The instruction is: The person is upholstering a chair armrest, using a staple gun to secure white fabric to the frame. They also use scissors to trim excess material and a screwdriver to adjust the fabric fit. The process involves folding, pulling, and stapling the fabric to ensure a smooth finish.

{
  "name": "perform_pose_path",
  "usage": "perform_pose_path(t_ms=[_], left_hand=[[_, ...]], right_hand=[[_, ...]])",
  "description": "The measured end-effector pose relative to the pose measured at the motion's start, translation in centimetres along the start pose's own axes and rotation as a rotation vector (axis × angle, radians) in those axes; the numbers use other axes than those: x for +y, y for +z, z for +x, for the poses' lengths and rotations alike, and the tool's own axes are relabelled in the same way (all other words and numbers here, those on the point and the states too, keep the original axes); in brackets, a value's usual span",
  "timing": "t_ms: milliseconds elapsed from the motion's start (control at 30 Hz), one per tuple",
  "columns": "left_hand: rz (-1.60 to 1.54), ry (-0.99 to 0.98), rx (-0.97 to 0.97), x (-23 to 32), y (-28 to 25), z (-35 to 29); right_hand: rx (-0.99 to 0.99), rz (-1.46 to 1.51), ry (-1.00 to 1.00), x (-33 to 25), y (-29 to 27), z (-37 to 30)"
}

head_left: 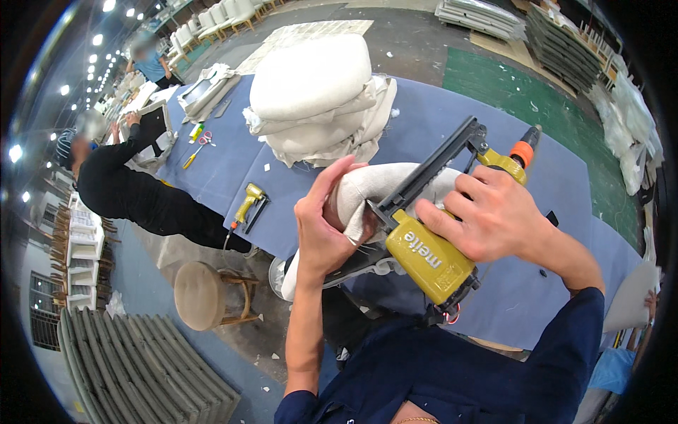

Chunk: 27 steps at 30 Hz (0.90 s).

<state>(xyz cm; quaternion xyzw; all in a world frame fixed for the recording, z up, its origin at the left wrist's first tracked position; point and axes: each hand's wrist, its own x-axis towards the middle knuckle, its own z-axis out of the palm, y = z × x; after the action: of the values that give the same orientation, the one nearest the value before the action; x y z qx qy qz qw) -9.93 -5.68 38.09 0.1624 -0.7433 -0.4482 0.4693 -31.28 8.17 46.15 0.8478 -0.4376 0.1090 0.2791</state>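
Observation:
My right hand (487, 212) is wrapped round a yellow-and-black pneumatic staple gun (431, 258). Its nose points left and touches or nearly touches the folded cream fabric of an upholstered seat cushion (385, 180), tilted up before me. My left hand (314, 230) grips the near left edge of that cushion, thumb and fingers pressing the fabric close to the nose. The gun hides much of the cushion, and the exact contact point is hard to see. Just beyond, a stack of cream upholstered seats (311, 74) lies on the blue-covered table (424, 102).
A second yellow staple gun (248, 205) with a hose lies on the table's left part, near scissors (205, 139) and a yellow-handled tool (189, 161). At left, a co-worker (141, 184) in black handles a panel. A round stool (201, 295) and stacked grey panels (141, 367) stand lower left.

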Motion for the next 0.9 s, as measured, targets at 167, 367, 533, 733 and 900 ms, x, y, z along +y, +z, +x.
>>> perform_pose_path(t_ms=[167,367,533,733,900], left_hand=[[0.027,-0.001,0.000,0.8,0.4,-0.2],[0.071,-0.067,-0.094,2.2,0.1,0.5],[0.178,0.007,-0.082,3.0,-0.2,-1.1],[0.267,0.087,-0.075,2.6,0.0,0.0],[0.380,0.245,-0.178,2.2,-0.5,1.0]], right_hand=[[-0.102,0.011,0.055,-0.8,-1.9,0.1],[-0.157,0.056,0.153,-0.8,-2.1,-1.2],[-0.482,0.680,0.399,0.0,-5.3,-7.6],[-0.515,0.943,1.476,-6.0,0.6,-25.8],[-0.449,0.875,1.704,-13.3,15.1,-40.0]])
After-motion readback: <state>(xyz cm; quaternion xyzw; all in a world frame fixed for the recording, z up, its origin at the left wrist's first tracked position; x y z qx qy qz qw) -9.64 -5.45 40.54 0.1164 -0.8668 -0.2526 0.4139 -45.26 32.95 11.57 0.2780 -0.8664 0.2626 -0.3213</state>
